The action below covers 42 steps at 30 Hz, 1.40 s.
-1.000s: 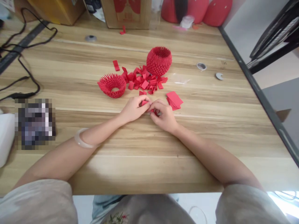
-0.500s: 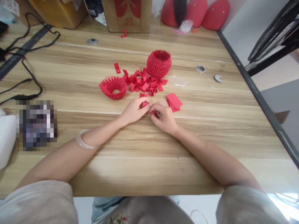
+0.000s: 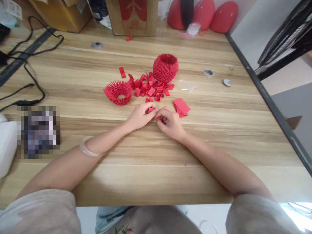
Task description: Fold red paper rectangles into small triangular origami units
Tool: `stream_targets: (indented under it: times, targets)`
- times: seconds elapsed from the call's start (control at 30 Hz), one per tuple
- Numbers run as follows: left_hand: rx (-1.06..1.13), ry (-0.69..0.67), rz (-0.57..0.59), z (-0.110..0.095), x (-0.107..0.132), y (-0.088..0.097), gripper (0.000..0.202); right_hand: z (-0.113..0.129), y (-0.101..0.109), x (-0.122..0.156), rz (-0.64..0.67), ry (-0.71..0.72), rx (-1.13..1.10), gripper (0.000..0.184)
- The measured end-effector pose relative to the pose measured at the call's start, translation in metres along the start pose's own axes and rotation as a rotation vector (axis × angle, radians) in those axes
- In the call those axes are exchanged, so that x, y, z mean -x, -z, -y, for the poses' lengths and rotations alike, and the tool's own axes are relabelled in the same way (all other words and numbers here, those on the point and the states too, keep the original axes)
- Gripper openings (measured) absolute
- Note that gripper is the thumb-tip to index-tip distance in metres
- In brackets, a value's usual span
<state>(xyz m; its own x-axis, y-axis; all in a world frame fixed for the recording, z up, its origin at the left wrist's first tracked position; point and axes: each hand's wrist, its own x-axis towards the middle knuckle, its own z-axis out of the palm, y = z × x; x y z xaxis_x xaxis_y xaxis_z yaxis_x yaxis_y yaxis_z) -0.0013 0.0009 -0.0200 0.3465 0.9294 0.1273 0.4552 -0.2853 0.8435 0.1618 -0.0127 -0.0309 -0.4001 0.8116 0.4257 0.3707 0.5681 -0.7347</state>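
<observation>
My left hand [image 3: 142,115] and my right hand [image 3: 170,122] meet fingertip to fingertip over the table. Both are closed on a small piece of red paper [image 3: 151,110], mostly hidden by the fingers. Just beyond them lies a loose pile of folded red paper pieces [image 3: 151,86]. To its left sits an open, spiky bowl of interlocked red paper [image 3: 118,92]. Behind the pile stands a rounder red paper vase [image 3: 165,69]. A small stack of flat red paper slips [image 3: 181,107] is close to my right hand's far side.
Cardboard boxes [image 3: 133,18] and red rounded objects [image 3: 203,14] line the back. A tape ring [image 3: 208,72] and a crescent-shaped piece [image 3: 227,83] lie at right. Black cables [image 3: 34,78] run along the left, near a blurred-out item [image 3: 41,132]. A fan [image 3: 285,32] stands beyond the right edge.
The camera view has shifted very slightly. My hands keep nearly the same pose, still together on the red paper, and nothing on the table has visibly moved.
</observation>
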Motion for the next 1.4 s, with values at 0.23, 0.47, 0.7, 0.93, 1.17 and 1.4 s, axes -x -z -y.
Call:
stream_targets:
  times: [0.23,0.47,0.7,0.93,1.17,1.4]
  targets:
    - [-0.019,-0.007,-0.008,0.0007,0.0000,0.0004,0.019,0.0001,0.0002,-0.0001,0.000,0.009,0.001,0.016]
    - [-0.019,0.018,0.005,0.0017,-0.0008,0.0006,0.021,0.0005,0.0003,-0.0006,0.002,0.008,0.006,0.017]
    - [-0.011,0.021,0.013,0.0014,-0.0008,0.0011,0.021,0.0013,0.0005,-0.0009,-0.002,0.017,0.018,0.018]
    - [-0.012,0.010,0.001,-0.0005,-0.0003,0.0015,0.019,0.0002,0.0000,-0.0004,-0.001,0.006,0.016,0.016]
    - [-0.014,0.002,-0.007,-0.0004,-0.0007,0.0008,0.019,-0.0013,-0.0003,0.0000,0.007,0.009,0.009,0.016]
    - [-0.011,-0.006,-0.002,0.0026,-0.0019,0.0003,0.019,-0.0013,0.0000,0.0003,0.011,-0.003,0.005,0.015]
